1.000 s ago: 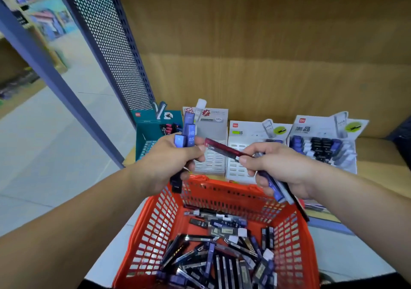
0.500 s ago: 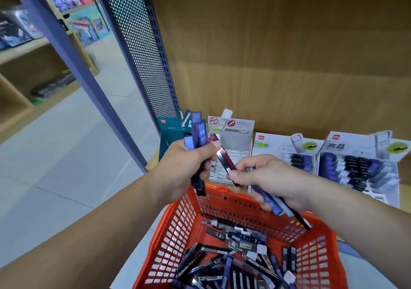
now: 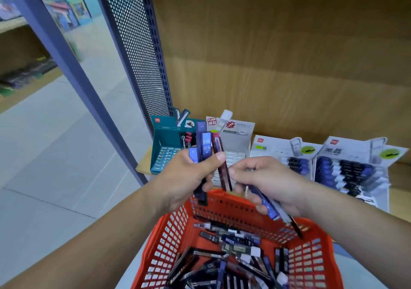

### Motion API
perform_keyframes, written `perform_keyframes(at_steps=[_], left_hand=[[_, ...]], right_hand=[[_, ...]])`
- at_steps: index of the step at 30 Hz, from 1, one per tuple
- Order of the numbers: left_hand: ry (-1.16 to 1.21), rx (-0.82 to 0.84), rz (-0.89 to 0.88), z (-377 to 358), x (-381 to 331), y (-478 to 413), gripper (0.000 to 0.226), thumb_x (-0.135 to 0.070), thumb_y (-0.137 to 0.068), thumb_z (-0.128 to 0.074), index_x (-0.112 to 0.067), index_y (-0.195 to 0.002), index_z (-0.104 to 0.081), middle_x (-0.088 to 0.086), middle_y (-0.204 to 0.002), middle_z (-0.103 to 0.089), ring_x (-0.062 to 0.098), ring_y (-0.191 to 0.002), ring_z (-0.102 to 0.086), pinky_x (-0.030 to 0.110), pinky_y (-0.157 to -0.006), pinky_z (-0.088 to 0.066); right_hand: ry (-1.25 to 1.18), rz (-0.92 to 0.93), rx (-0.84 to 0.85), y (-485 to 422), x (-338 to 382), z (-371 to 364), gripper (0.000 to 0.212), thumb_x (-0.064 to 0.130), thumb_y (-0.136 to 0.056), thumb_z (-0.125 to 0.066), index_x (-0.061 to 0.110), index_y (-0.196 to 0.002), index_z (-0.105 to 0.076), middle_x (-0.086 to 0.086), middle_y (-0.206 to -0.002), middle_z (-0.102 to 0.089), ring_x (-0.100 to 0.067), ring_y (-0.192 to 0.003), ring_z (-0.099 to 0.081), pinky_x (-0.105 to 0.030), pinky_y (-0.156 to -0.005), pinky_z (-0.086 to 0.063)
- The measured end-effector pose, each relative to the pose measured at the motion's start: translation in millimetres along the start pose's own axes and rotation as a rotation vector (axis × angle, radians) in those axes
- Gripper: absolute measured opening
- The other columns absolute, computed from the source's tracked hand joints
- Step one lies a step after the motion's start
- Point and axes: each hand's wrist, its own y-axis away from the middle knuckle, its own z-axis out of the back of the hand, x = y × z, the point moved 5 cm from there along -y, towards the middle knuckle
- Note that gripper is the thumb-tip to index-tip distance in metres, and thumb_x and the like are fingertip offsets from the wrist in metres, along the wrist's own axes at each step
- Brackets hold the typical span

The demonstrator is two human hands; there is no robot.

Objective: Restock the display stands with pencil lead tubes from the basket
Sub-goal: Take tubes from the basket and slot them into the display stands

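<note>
Left hand [image 3: 189, 177] clenched round bunch of blue lead tubes [image 3: 205, 147], upright, tops above thumb. Maroon tube [image 3: 222, 168] upright between both hands, against left thumb, right fingertip touching. Right hand [image 3: 269, 182] grasps more tubes [image 3: 271, 209], angled down past palm. Both over orange basket [image 3: 233, 206] holding loose tubes [image 3: 222, 264]. Display stands [image 3: 238, 143] on shelf behind.

Forearms extended, hands nearly meeting: left hand [image 3: 184, 177] grips upright slim blue plastic tubes [image 3: 206, 147]; right hand [image 3: 269, 181] clutches more, angled downward.
</note>
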Motion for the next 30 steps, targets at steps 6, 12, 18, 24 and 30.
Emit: perform_keyframes(at_steps=[6, 12, 18, 24, 30], left_hand=[[-0.228, 0.001, -0.003, 7, 7, 1, 0.035, -0.025, -0.095, -0.075, -0.012, -0.073, -0.051, 0.013, -0.060, -0.039, 0.022, -0.052, -0.038, 0.027, -0.050, -0.039], [-0.235, 0.050, 0.061, 14, 12, 6, 0.027, -0.030, -0.097, -0.073, -0.015, -0.080, -0.059, 0.012, -0.068, -0.034, 0.021, -0.055, -0.032, 0.028, -0.047, -0.035], [-0.206, -0.187, 0.220, 63, 35, 7, 0.017, -0.030, -0.098, -0.059, -0.016, -0.096, -0.051, 0.009, -0.070, -0.048, 0.017, -0.047, -0.034, 0.026, -0.043, -0.029], [-0.209, -0.284, 0.255, 102, 56, 9, 0.018, -0.027, -0.100, -0.066, -0.010, -0.096, -0.064, 0.008, -0.069, -0.067, 0.017, -0.049, -0.053, 0.026, -0.044, -0.038], [-0.114, -0.296, 0.316, 112, 72, -2, 0.022, -0.038, -0.100, -0.066, -0.019, -0.111, -0.067, 0.013, -0.085, -0.078, 0.020, -0.056, -0.065, 0.027, -0.048, -0.037]], right_hand=[[-0.005, 0.239, -0.130, -9, 30, 2, 0.010, 0.032, -0.094, -0.074, 0.025, -0.100, -0.078, -0.008, -0.072, -0.063, -0.026, -0.049, -0.041, -0.031, -0.044, -0.038], [0.329, 0.256, -0.221, -8, 41, 1, 0.007, 0.027, -0.099, -0.066, 0.023, -0.093, -0.068, 0.004, -0.065, -0.068, -0.022, -0.044, -0.044, -0.032, -0.044, -0.040], [0.356, 0.266, -0.396, -1, 34, 0, 0.007, 0.023, -0.102, -0.060, 0.021, -0.095, -0.061, -0.007, -0.086, -0.075, -0.021, -0.038, -0.042, -0.031, -0.041, -0.039], [0.470, 0.451, -0.484, -53, 56, -27, 0.008, 0.016, -0.097, -0.068, 0.017, -0.089, -0.066, -0.004, -0.080, -0.071, -0.001, -0.043, -0.050, -0.012, -0.041, -0.035], [0.638, 0.507, -0.418, -134, 55, -50, 0.008, 0.016, -0.093, -0.072, 0.016, -0.086, -0.068, 0.006, -0.067, -0.055, -0.007, -0.060, -0.048, -0.027, -0.061, -0.040]])
